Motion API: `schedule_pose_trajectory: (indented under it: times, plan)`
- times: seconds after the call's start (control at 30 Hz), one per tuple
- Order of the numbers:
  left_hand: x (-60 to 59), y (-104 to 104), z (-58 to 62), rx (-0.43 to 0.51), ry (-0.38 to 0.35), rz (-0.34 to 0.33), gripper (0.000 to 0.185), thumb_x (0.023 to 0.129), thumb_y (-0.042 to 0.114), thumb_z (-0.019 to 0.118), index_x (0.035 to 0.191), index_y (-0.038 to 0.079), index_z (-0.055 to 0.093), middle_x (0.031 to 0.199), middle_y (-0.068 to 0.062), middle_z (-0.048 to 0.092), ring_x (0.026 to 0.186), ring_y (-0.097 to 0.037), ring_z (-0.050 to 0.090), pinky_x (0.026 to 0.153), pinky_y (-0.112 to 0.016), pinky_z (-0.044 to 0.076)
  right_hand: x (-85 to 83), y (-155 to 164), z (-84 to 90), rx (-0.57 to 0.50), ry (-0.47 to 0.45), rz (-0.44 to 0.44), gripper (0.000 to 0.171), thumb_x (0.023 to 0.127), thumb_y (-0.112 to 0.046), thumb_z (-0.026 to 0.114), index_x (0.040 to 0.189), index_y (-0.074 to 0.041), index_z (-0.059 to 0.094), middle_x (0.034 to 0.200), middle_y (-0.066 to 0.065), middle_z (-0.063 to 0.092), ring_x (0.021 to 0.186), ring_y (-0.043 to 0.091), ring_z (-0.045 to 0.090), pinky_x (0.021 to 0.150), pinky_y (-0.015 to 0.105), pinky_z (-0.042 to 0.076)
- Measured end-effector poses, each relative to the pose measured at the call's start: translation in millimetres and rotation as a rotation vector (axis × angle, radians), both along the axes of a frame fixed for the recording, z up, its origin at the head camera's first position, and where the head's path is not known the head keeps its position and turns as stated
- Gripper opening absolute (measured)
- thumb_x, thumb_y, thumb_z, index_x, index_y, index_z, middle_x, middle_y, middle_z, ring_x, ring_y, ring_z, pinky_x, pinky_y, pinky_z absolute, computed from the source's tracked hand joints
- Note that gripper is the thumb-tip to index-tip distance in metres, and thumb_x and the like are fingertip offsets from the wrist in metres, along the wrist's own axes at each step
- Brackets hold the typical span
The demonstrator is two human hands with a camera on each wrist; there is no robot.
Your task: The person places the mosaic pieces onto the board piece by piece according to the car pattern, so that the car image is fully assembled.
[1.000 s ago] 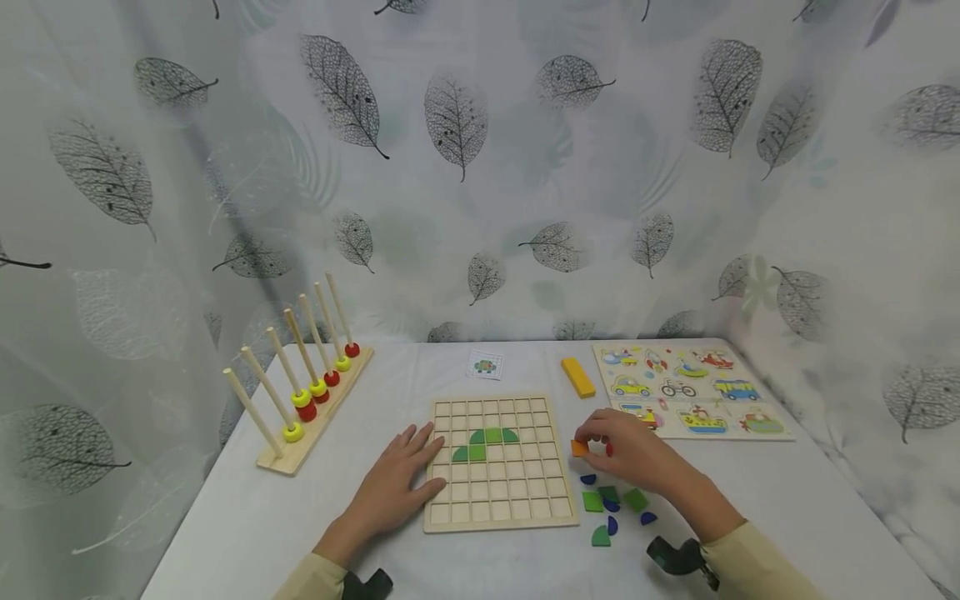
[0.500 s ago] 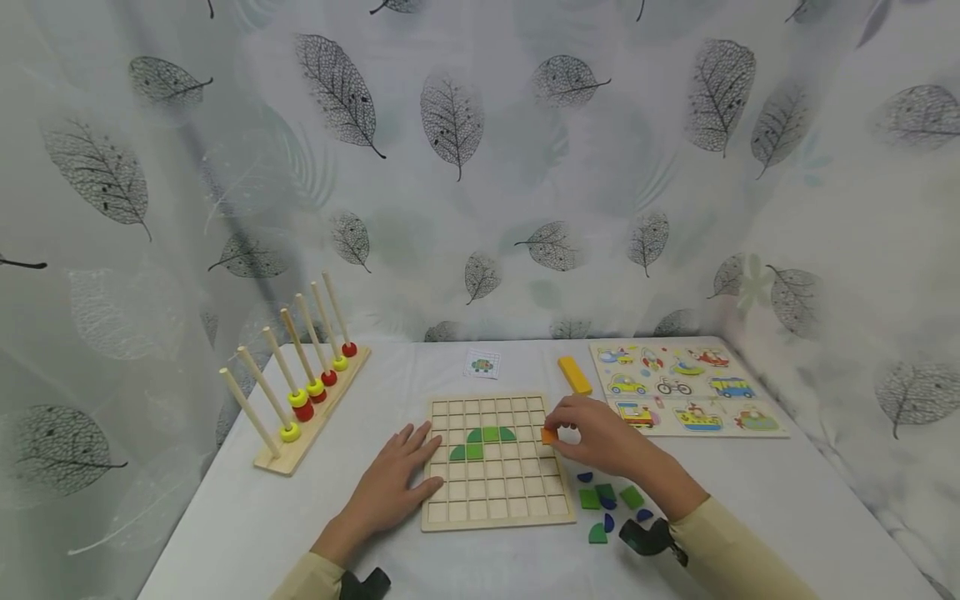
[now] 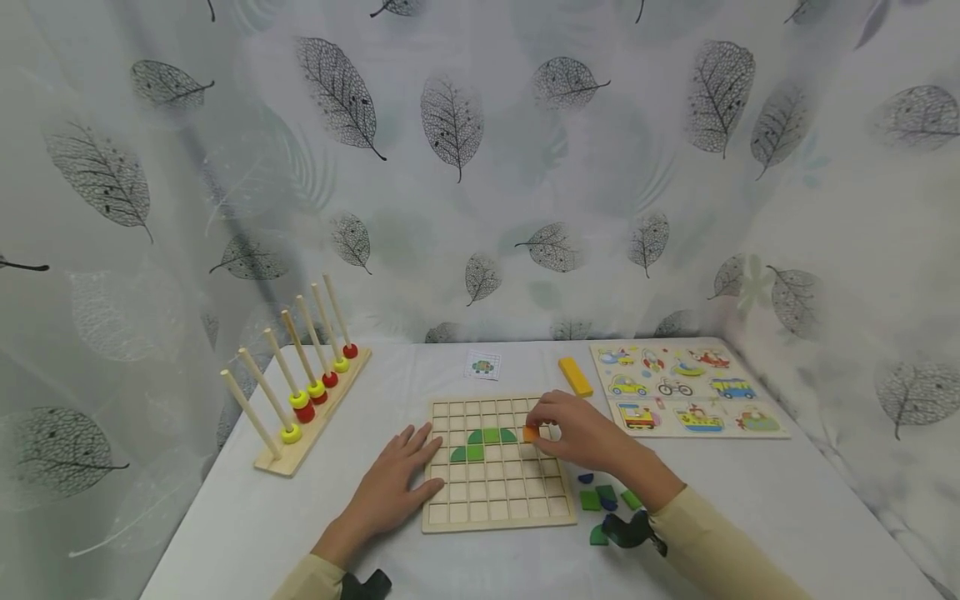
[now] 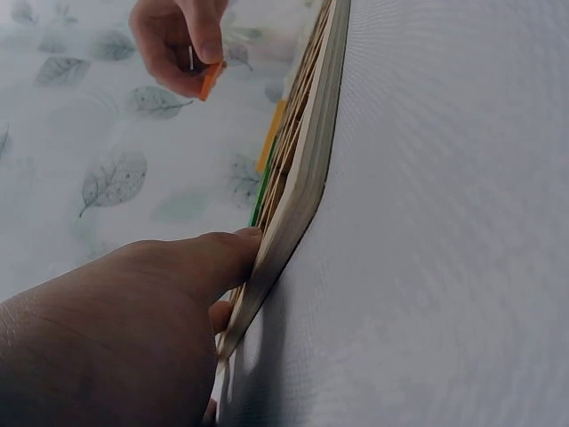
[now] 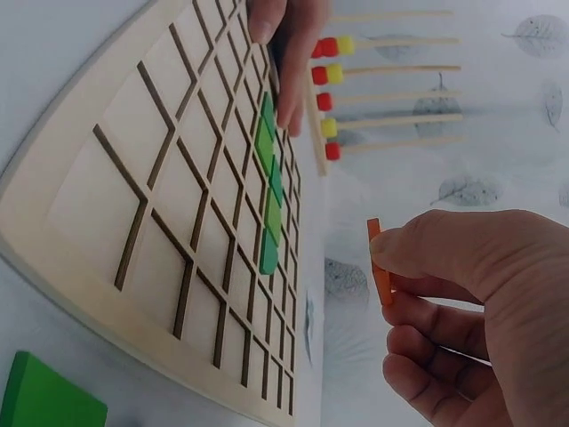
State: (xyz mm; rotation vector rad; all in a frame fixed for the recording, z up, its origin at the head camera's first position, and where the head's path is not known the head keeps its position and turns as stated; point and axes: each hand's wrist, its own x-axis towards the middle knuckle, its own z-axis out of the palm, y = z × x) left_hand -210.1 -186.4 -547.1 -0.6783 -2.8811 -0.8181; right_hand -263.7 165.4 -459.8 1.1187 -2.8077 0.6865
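Between thumb and fingertips, my right hand [image 3: 585, 431] pinches a small orange tile [image 3: 530, 434]. It is above the right part of a wooden grid board [image 3: 498, 526], and the right wrist view has the tile [image 5: 380, 267] edge-on, raised off the board. Flat on the board's left edge rests my left hand [image 3: 392, 482], fingers spread. The left wrist view has that thumb at the rim [image 4: 293, 209]. Several green pieces [image 3: 491, 435] fill cells near the middle: squares and rounded-corner ones. The held tile is just right of the rightmost green piece [image 3: 507, 435].
Loose green and blue pieces [image 3: 590, 500] lie right of the board, some behind the right wrist's camera mount [image 3: 633, 528]. A picture card [image 3: 482, 364], a yellow block [image 3: 575, 377] and a vehicle puzzle [image 3: 697, 392] lie behind. A peg stand with rings [image 3: 279, 460] stands left.
My right hand has carried the orange tile leftward, from beside the board to over its right-hand cells. My left hand has stayed on the board's left edge.
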Motion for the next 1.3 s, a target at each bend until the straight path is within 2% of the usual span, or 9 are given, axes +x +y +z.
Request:
schedule_pose_trajectory:
  times: [0.2,0.67,0.87,1.17,1.3]
  plan:
    - [-0.7,1,0.6,-0.022,-0.004,0.009,0.066,0.105,0.044,0.07,0.159,0.01,0.056,0.173,-0.011,0.038,0.161,-0.04,0.027,0.13,-0.059,0.022,-2.9,-6,-0.5,-0.002,-0.019,0.013,0.013,0.097,-0.015,0.083,0.109,-0.018,0.08,0.106,-0.011,0.067,0.098,0.018,0.062,0.084,0.033,0.057]
    - [-1.7,1,-1.6,-0.019,-0.007,0.009,0.067,0.105,0.045,0.07,0.16,0.01,0.056,0.173,-0.01,0.037,0.161,-0.04,0.026,0.131,-0.059,0.021,-9.8,-22,-7.0,-0.016,-0.028,0.032,0.014,0.096,-0.015,0.084,0.109,-0.02,0.079,0.103,-0.012,0.065,0.096,0.019,0.062,0.082,0.032,0.056]
    - [-0.6,1,-0.7,-0.012,-0.007,0.011,0.066,0.105,0.045,0.07,0.16,0.01,0.056,0.173,-0.011,0.038,0.161,-0.04,0.027,0.131,-0.059,0.02,-13.2,-30,-14.3,-0.017,-0.015,0.041,0.014,0.096,-0.016,0.084,0.108,-0.019,0.08,0.104,-0.011,0.067,0.095,0.012,0.06,0.083,0.029,0.057]
    - [-0.2,1,-0.8,-0.008,-0.016,0.01,0.067,0.105,0.045,0.07,0.16,0.01,0.056,0.173,-0.011,0.038,0.161,-0.04,0.026,0.13,-0.06,0.02,-9.7,-40,-19.4,-0.019,-0.102,0.027,0.013,0.097,-0.016,0.084,0.11,-0.016,0.08,0.105,-0.007,0.068,0.097,0.015,0.062,0.086,0.032,0.057]
    - [-0.4,2,0.2,-0.013,-0.023,0.009,0.067,0.105,0.045,0.07,0.16,0.01,0.055,0.174,-0.01,0.037,0.162,-0.04,0.026,0.131,-0.06,0.019,-11.5,-46,-25.7,0.009,-0.115,-0.009,0.013,0.096,-0.014,0.084,0.108,-0.016,0.08,0.103,-0.008,0.067,0.096,0.011,0.059,0.086,0.032,0.057]
